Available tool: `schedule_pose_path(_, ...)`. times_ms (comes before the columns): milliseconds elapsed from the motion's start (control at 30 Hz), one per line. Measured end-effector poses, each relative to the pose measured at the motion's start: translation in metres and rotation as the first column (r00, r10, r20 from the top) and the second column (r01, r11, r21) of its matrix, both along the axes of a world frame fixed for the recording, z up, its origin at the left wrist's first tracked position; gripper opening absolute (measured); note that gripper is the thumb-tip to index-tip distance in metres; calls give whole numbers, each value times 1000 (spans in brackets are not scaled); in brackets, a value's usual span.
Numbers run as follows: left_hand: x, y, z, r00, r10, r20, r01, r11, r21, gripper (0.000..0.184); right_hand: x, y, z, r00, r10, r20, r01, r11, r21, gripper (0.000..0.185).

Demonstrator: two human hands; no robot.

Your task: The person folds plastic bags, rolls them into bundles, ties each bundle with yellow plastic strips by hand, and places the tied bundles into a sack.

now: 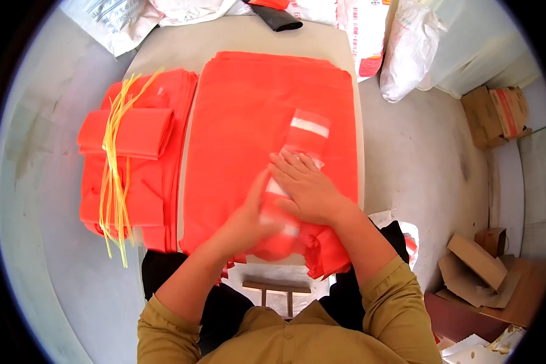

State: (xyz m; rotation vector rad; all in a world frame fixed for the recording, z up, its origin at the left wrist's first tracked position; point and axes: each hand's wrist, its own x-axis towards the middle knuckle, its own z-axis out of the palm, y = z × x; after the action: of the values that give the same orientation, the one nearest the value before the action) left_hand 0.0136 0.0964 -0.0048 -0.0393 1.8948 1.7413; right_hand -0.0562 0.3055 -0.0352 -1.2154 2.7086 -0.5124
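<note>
A large flat stack of red sheets (242,121), thin and plastic-looking, lies in front of me. On it is a long red strip with white bands (310,126), partly covered by my hands and blurred at its near end. My right hand (309,189) lies flat across the strip's middle, fingers stretched out. Beside the strip's lower left edge is my left hand (249,215), its thumb side pointing up; its fingers are smeared by motion, so its grip is unclear. Crumpled red material (326,252) hangs at the stack's near edge, below my right wrist.
Left of the stack, folded red bundles (127,133) carry loose yellow ties (112,164). White printed sacks (118,24) and a black tube-like piece (277,18) are at the back. Cardboard boxes (497,115) stand on the right, with an opened carton (476,273) lower down.
</note>
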Motion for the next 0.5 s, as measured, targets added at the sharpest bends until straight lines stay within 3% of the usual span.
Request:
schedule_pose_path(67,2,-6,-20,997,-45,-57,48,998,43,99,-4,3,1,999,-22,45,23,999,-30,66)
schedule_pose_path(167,2,-5,-11,998,-26,64,17,991,136,90,-22,10,1,986,-69,152,89,988,-125,64)
schedule_pose_path(233,3,-8,-14,995,-99,-25,100,994,48,80,-39,17,-9,985,-95,144,116,983,-145,61)
schedule_pose_path(367,4,-8,-21,991,-135,-1,135,991,28,66,-56,20,-18,985,-168,-31,165,982,-90,54)
schedule_pose_path(500,6,-9,-29,987,-144,-67,144,990,-2,65,-57,15,-20,949,-302,-93,297,952,-72,55)
